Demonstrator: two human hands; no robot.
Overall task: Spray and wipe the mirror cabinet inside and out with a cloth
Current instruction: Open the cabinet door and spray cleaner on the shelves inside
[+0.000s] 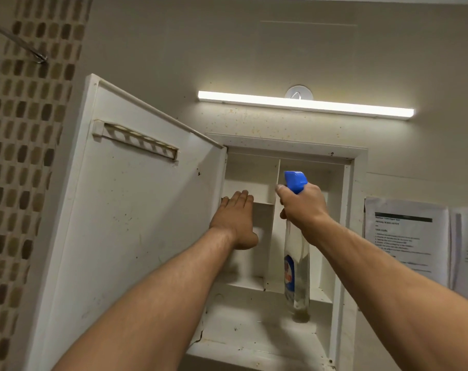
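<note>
Our right hand grips the spray bottle by its neck, fingers curled, before the open mirror cabinet. At the bottle's 9 o'clock our left hand reaches in, fingers straight, beside the door.

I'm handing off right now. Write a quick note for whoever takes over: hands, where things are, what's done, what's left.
Hands: the left hand is open, fingers straight, at the hinge-side edge of the cabinet. The right hand grips the spray bottle by its neck, blue nozzle pointed into the cabinet.
Things: the door is swung open to the left. No cloth is in view.
Done: door opened.
Left: dark specks show on the door's inner face and the bottom shelf, so spraying and wiping, inside and out, look undone. Find the cloth.
</note>
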